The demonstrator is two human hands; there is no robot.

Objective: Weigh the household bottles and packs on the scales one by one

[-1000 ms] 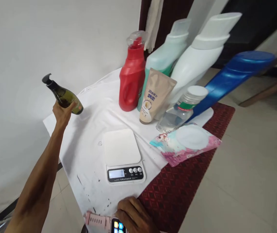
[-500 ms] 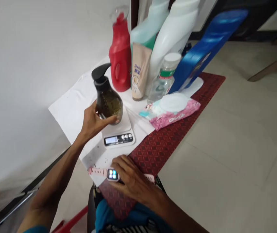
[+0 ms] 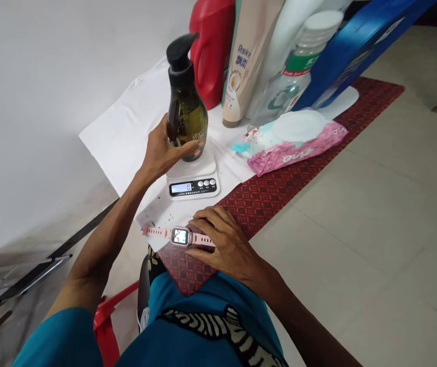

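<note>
My left hand (image 3: 162, 150) wraps its thumb and fingers round a dark, see-through pump bottle (image 3: 188, 114) with a black pump head and greenish contents. The bottle is upright at the plate of a white digital scale (image 3: 172, 173); whether its base bears on the plate I cannot tell. The scale's lit display reads 0. In front of the scale lies a smartwatch (image 3: 180, 236) with a pink strap and a lit screen. Over the right part of its strap, my right hand (image 3: 229, 242) has its fingers apart and holds nothing.
Behind the scale stand a red jug (image 3: 213, 56), a beige Rejoice tube (image 3: 249, 56), a clear bottle (image 3: 287, 84) with a white cap and a blue container (image 3: 340, 61). A pink wipes pack (image 3: 298, 148) lies right of the scale. White cloth partly covers the red patterned tabletop (image 3: 272, 204).
My right hand has drawn back rightward from the watch face, whose screen changed from icons to a picture. The pump bottle stands straighter in my left hand. The camera view has shifted.
</note>
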